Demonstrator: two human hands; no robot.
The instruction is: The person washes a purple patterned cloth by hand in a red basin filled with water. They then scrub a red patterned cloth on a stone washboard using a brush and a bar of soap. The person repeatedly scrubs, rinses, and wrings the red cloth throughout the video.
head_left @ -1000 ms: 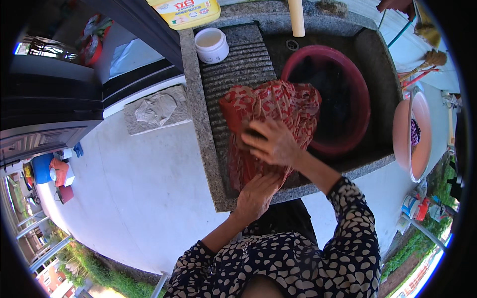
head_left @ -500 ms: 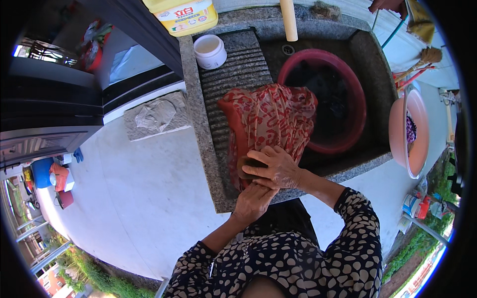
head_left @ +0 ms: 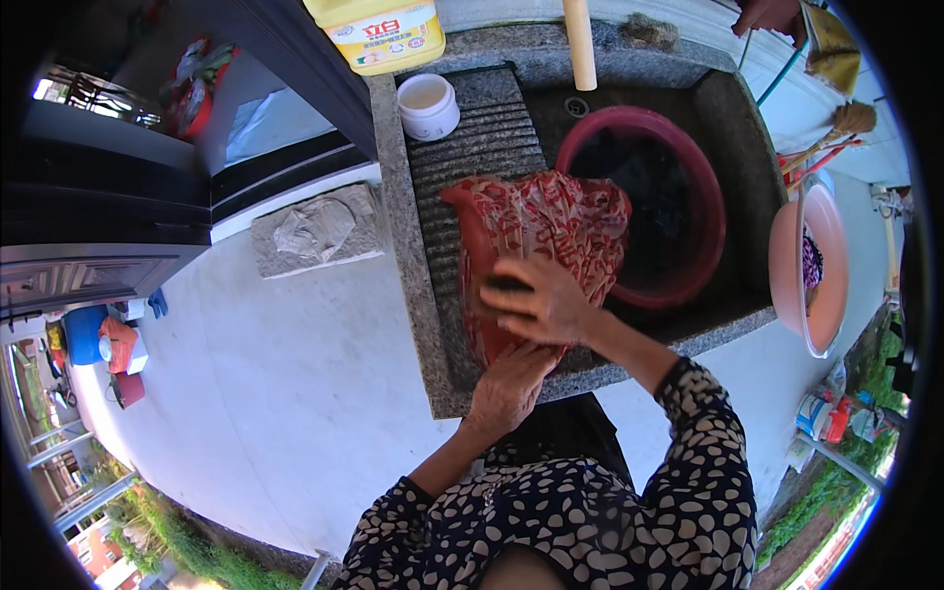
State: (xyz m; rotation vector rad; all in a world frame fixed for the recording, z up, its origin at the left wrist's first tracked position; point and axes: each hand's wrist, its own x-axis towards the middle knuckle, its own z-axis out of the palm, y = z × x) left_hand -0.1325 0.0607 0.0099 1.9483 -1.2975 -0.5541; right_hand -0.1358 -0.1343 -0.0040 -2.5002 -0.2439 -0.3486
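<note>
Blouse [head_left: 600,516]: dark navy, printed all over with irregular cream pebble-shaped spots. Sleeves [head_left: 710,433]: same print, three-quarter length. Lower garment [head_left: 578,431]: black, partly visible.

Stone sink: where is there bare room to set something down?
Ribbed washboard between the white tub and red patterned cloth is bare; so is the pale floor left of the sink, nearer than the grey slab. Crowded near the front rim: left hand and right hand over the cloth.

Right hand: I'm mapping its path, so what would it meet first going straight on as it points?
Pointing leftward, the right hand would probably meet the red patterned cloth beneath it first, then the ribbed washboard. Blur leaves the hand's height above the cloth unclear.
</note>
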